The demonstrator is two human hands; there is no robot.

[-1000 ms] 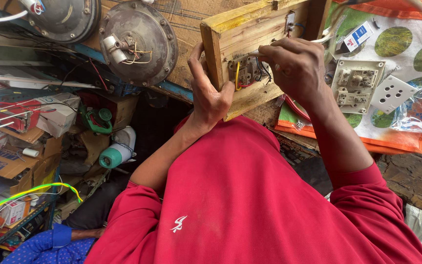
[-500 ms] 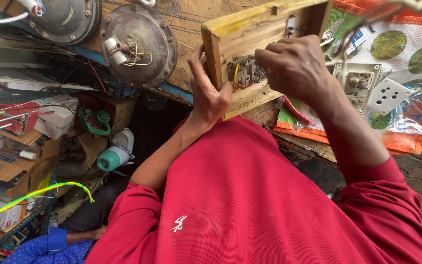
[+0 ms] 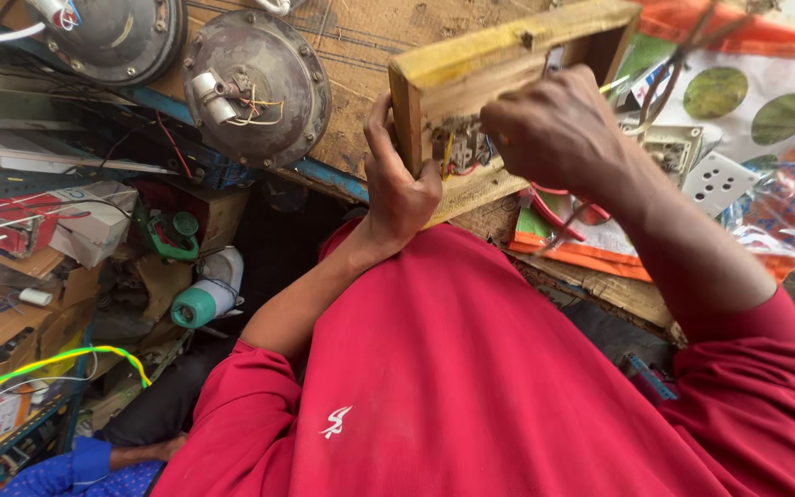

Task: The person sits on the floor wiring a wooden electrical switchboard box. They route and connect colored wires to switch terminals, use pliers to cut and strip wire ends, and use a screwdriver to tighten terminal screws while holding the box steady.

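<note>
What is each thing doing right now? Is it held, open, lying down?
Wooden box: open side up, tilted, held.
Left hand: grips the box's corner.
Right hand: closed, working inside the box.
Wires in the box: loose, bare.
White socket plate: lying flat on the bench.
Round metal motor cover: lying down, wires sticking out.

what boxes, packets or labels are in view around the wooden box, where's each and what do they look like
White carton: left shelf, rectangular, white with red print.
Brown cardboard boxes: lower left shelf, open, with small coloured labels.
Clear plastic packet: far right on the bench, crinkled, blue and red print.
Small card label: right of the wooden box, white, blue and red.
Left hand grips the box's edge; right hand works inside it.
</note>
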